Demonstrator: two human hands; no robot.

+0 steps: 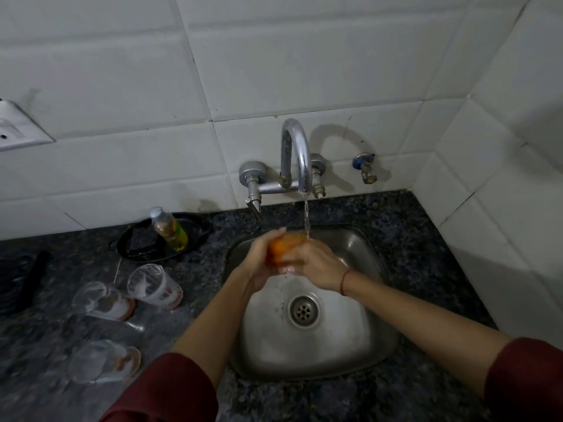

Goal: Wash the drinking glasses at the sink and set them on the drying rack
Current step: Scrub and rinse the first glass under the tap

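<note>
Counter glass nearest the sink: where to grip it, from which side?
Grip the glass round its wall at mid-height, coming from the sink side. It seems to stand mouth up, that side is free, and another glass sits close on the far side. Foam inside makes a rim pinch risky.

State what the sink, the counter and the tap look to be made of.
Sink: stainless steel, brushed finish, going by its soft grey sheen.
Counter: polished stone, probably granite, dark with pale speckles.
Tap: metal, probably chrome-plated, with bright mirror-like highlights; its lower nuts look brassy.
</note>
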